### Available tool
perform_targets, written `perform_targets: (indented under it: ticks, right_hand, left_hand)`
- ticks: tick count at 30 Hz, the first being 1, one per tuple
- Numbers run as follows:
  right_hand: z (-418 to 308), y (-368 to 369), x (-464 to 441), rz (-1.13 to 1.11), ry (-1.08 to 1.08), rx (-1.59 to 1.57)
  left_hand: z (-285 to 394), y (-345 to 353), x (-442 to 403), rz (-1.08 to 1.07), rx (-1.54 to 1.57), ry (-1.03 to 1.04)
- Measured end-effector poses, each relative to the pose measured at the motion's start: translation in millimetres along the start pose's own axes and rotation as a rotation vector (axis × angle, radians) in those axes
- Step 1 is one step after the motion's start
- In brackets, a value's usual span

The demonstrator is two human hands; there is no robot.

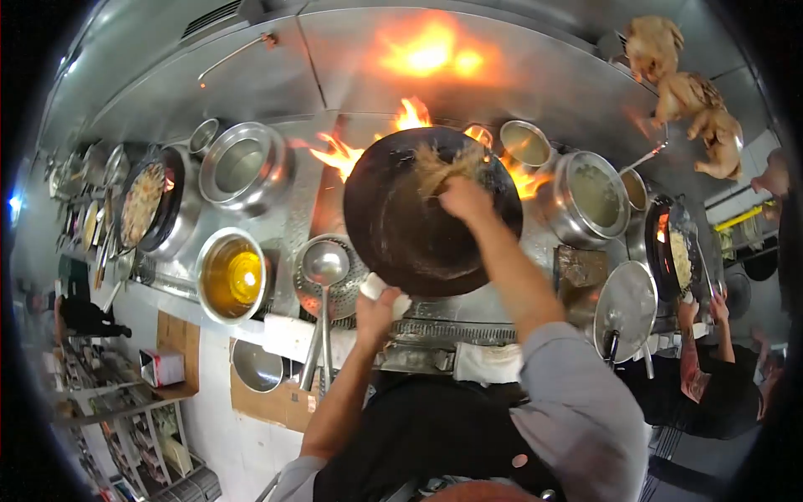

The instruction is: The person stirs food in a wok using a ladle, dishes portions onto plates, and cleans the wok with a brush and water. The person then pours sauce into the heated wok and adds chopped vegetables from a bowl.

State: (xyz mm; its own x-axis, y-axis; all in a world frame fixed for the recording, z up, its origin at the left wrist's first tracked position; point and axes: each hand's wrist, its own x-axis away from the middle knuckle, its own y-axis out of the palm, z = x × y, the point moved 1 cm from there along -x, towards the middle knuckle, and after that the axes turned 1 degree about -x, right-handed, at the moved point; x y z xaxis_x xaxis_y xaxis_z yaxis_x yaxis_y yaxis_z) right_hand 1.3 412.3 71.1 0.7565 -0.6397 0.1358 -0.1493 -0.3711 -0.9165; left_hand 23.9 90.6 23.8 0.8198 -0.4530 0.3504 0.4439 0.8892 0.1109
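Note:
A large dark wok sits over the burner, with flames rising behind it on both sides. My left hand is closed round a white folded cloth at the wok's near left edge. My right hand reaches into the wok and is closed on a brown bristly brush, which lies against the upper inside wall. Left of the wok, a ladle rests on a perforated strainer, their handles pointing toward me.
A pot of yellow oil and a metal pot stand left. Right are a pot of liquid and a round strainer. A co-worker's hands are at another wok, far right. Poultry hangs upper right.

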Motion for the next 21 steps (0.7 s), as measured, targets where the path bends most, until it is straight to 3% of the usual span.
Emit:
perform_targets:
  ticks: [1,4,7,8,10,12,14,16,18,20,21]
  right_hand:
    - [-7,31,3,0.005,-0.005,-0.036]
    - [-20,55,71,-0.085,-0.124,-0.061]
    - [25,-5,113,-0.334,-0.173,0.096]
    - [75,18,89,-0.309,-0.234,0.195]
    - [91,-39,52,-0.262,-0.041,0.261]
    - [85,-37,-4,0.047,-0.126,0.227]
    - [33,-26,-32,-0.03,-0.188,0.143]
    - [-18,27,-31,-0.097,-0.174,-0.275]
    - [-61,52,17,-0.078,-0.123,-0.465]
    - [-75,81,66,-0.164,-0.156,-0.485]
    - [-74,63,100,-0.278,-0.204,-0.416]
  left_hand:
    - [-9,1,-3,0.013,0.002,0.08]
    - [3,5,4,0.001,0.035,0.049]
    - [14,13,13,0.102,0.052,0.07]
    - [19,18,14,0.103,0.037,0.073]
    - [26,29,15,0.209,0.099,0.107]
    - [23,22,13,0.176,0.017,0.076]
    - [19,15,8,0.101,-0.101,0.024]
    - [11,6,2,0.062,-0.09,0.026]
    - [14,5,3,0.005,-0.077,0.027]
    - [25,11,8,0.073,-0.08,0.02]
    - [26,9,10,0.084,-0.111,0.011]
